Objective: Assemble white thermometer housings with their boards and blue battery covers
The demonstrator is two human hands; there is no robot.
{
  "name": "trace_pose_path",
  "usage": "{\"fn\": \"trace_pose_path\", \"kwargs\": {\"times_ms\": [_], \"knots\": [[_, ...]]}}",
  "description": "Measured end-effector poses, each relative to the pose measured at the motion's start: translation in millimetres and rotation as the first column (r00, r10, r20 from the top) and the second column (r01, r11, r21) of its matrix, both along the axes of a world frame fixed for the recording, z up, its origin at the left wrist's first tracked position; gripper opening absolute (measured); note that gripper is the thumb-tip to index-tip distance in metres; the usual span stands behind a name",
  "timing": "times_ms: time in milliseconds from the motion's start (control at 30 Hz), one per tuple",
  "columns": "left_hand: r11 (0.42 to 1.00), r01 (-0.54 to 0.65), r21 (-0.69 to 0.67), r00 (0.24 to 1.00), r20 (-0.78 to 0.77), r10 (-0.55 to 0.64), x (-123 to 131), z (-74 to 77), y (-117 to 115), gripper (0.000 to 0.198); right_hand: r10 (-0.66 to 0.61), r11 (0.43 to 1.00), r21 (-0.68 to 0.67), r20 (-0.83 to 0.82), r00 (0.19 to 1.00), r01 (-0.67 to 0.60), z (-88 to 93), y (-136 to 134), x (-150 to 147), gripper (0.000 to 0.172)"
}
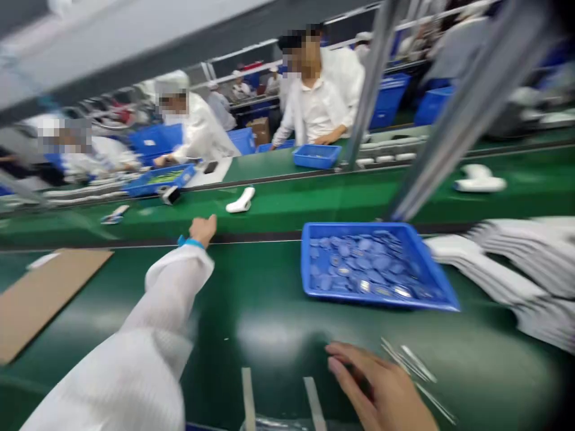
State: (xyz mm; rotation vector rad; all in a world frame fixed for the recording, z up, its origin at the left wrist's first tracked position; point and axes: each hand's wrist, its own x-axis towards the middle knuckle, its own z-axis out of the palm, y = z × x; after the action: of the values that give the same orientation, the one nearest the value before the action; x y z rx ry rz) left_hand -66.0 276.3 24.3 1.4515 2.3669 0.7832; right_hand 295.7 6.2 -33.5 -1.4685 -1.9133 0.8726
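My left hand (203,230) reaches out over the near edge of the green conveyor belt, its fingers curled together; whether anything is in them is hidden. Just beyond it on the belt lies a white curved part (241,200). Low over the green table (251,311), my right hand (375,383) has its thumb and fingers apart with nothing between them. Thin pale sticks (417,365) lie beside that hand. Behind it stands a blue tray (381,302) full of small blue oval pieces (363,260).
Stacked white parts (503,275) stand at the right. A brown board (49,299) lies at the left. Metal posts (462,114) rise by the belt. Across it, people in white work beside blue bins. Two pale strips (314,401) are at the front edge.
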Motion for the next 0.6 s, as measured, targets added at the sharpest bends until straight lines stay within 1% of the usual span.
{"fn": "trace_pose_path", "kwargs": {"times_ms": [33,100,167,200,233,267,300,333,367,400,467,500,600], "knots": [[1.000,-0.028,0.006,0.998,-0.056,0.028,5.8,-15.8,-4.9,0.031,-0.003,1.000,-0.002,0.020,1.000,0.003,4.7,-4.1,2.9,0.029],[0.998,-0.041,0.047,0.987,-0.153,0.048,13.7,-45.8,-14.8,0.023,-0.037,0.999,0.024,0.063,0.997,0.036,9.6,-12.2,9.6,0.030],[0.997,-0.005,0.081,0.975,-0.220,0.022,16.7,-67.2,-23.0,0.020,-0.163,0.981,0.126,0.137,0.977,0.146,7.8,-20.5,20.2,0.028],[0.996,0.016,0.092,0.970,-0.243,0.007,16.9,-73.7,-26.7,0.021,-0.256,0.956,0.197,0.190,0.948,0.219,4.7,-24.4,27.0,0.027],[0.994,0.032,0.101,0.966,-0.260,-0.004,16.4,-77.9,-30.7,0.023,-0.352,0.921,0.265,0.250,0.902,0.285,0.5,-27.6,34.3,0.030],[0.993,0.040,0.109,0.962,-0.273,-0.009,15.5,-80.2,-34.9,0.025,-0.434,0.885,0.322,0.308,0.846,0.337,-4.3,-29.4,41.6,0.038],[0.993,0.041,0.113,0.959,-0.282,-0.008,14.5,-81.3,-39.7,0.026,-0.486,0.860,0.355,0.355,0.799,0.365,-9.3,-29.7,48.5,0.045],[0.992,0.041,0.117,0.957,-0.290,-0.006,13.5,-81.9,-45.0,0.027,-0.501,0.855,0.359,0.384,0.775,0.375,-14.1,-28.2,54.7,0.049],[0.992,0.043,0.117,0.955,-0.296,-0.006,12.7,-82.3,-51.1,0.027,-0.490,0.864,0.334,0.384,0.783,0.376,-18.2,-25.2,60.1,0.048],[0.992,0.049,0.116,0.953,-0.302,-0.012,12.2,-82.8,-58.1,0.027,-0.464,0.880,0.293,0.359,0.810,0.375,-21.5,-21.1,65.0,0.045],[0.990,0.077,0.115,0.950,-0.310,-0.038,11.5,-84.6,-75.4,0.026,-0.424,0.902,0.207,0.272,0.864,0.378,-24.6,-12.4,74.4,0.044],[0.988,0.098,0.116,0.948,-0.313,-0.057,11.1,-85.5,-85.8,0.026,-0.423,0.904,0.180,0.239,0.874,0.388,-24.4,-9.1,79.3,0.043],[0.976,0.176,0.125,0.941,-0.314,-0.129,6.3,-87.5,-123.7,0.025,-0.428,0.901,0.182,0.227,0.875,0.394,-19.6,-8.8,93.5,0.043]]}}
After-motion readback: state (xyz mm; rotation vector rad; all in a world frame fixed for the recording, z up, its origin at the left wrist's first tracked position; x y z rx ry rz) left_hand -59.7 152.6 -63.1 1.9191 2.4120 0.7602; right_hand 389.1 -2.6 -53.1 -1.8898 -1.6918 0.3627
